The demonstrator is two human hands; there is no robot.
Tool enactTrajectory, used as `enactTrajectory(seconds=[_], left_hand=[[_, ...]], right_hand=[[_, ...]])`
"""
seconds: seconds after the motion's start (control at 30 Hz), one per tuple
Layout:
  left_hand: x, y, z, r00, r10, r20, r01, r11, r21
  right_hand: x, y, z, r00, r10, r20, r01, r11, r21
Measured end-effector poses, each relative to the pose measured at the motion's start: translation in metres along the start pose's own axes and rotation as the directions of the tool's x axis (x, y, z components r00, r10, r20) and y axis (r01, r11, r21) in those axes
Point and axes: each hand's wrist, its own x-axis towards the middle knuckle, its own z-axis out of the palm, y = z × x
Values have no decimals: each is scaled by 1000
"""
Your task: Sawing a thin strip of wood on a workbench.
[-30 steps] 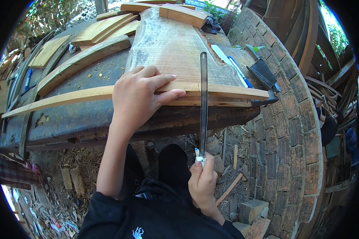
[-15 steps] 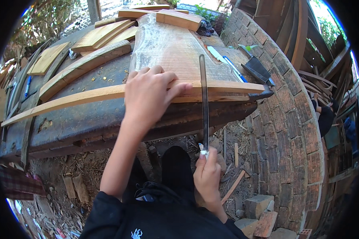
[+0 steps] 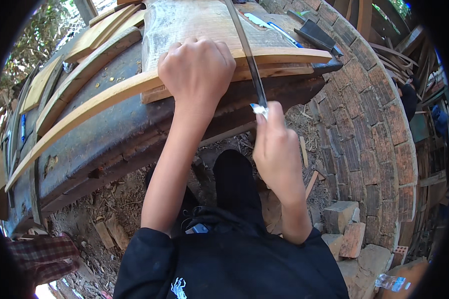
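Observation:
My left hand (image 3: 196,74) is closed over a long, curved wooden strip (image 3: 100,99) and presses it at the near side of the workbench (image 3: 110,130). In my right hand (image 3: 279,149) is a long, narrow metal file (image 3: 251,61), gripped at its end, where something white and blue (image 3: 259,109) shows beside the thumb. The file lies across the strip, to the right of my left hand, and its far end runs out of the picture's top. Under the strip is a shorter wooden piece (image 3: 279,73), and beneath that a wide, pale board (image 3: 184,25).
Several cut wooden pieces (image 3: 87,79) lie on the bench's left. A blue pen (image 3: 284,35) and a black tool (image 3: 315,34) sit at its right end. A curved brick wall (image 3: 364,114) borders the right side; stone blocks (image 3: 340,217) stand on the floor below. Checked cloth (image 3: 45,256) shows at lower left.
My right hand has pushed the file forward across the strip. My left hand has closed more tightly into a fist around the strip. The whole view has shifted.

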Motion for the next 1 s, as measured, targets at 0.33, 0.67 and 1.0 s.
enactTrajectory(seconds=[0.33, 0.67, 1.0], left_hand=[[-2, -9, 15, 982, 45, -183, -38, 999, 38], [-2, -3, 13, 966, 8, -259, -11, 1000, -10], [-4, 1, 8, 996, -52, -66, 58, 994, 90]], right_hand=[[-12, -2, 10, 999, 42, -11, -41, 995, 86], [2, 0, 8, 999, -25, -33, 26, 999, 28], [-11, -1, 4, 1000, 27, -10, -27, 999, 25]])
